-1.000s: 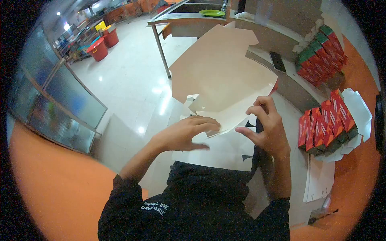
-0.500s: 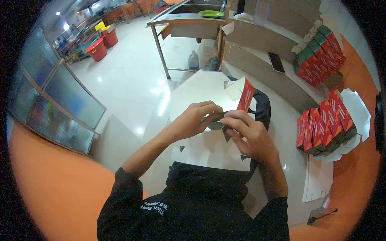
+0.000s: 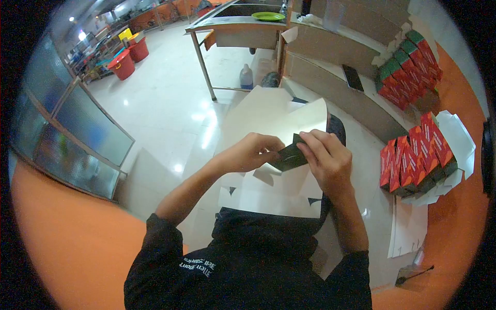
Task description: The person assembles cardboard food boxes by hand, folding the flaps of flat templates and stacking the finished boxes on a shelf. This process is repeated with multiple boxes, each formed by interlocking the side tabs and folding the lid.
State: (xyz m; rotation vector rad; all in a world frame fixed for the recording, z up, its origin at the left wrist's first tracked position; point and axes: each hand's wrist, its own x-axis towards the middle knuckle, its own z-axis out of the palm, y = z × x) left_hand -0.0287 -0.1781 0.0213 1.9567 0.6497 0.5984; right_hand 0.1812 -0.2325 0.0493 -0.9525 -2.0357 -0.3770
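Over my lap I hold a small folding carton (image 3: 287, 157), its dark green end turned up towards me. My left hand (image 3: 257, 152) pinches the left edge of that green end, the fingers curled in. The thumb and fingers of my right hand (image 3: 326, 159) close on its right side, by a raised green flap. A pale inner panel (image 3: 312, 114) curves up behind the right hand. Under both hands lies a large white cardboard sheet (image 3: 248, 200) with dark notches, partly hidden by my hands and the carton.
At right, several red cartons (image 3: 417, 155) stand in a white open box (image 3: 461, 142). More red and green cartons (image 3: 411, 72) sit behind, near a phone (image 3: 353, 77) on a ledge. Ahead is a metal sink stand (image 3: 206, 67) with a green plate (image 3: 268, 16); glass panels (image 3: 88, 129) at left.
The carton has turned: its red printed side no longer shows, and its green end now faces me more fully. My right hand has shifted slightly up and right.
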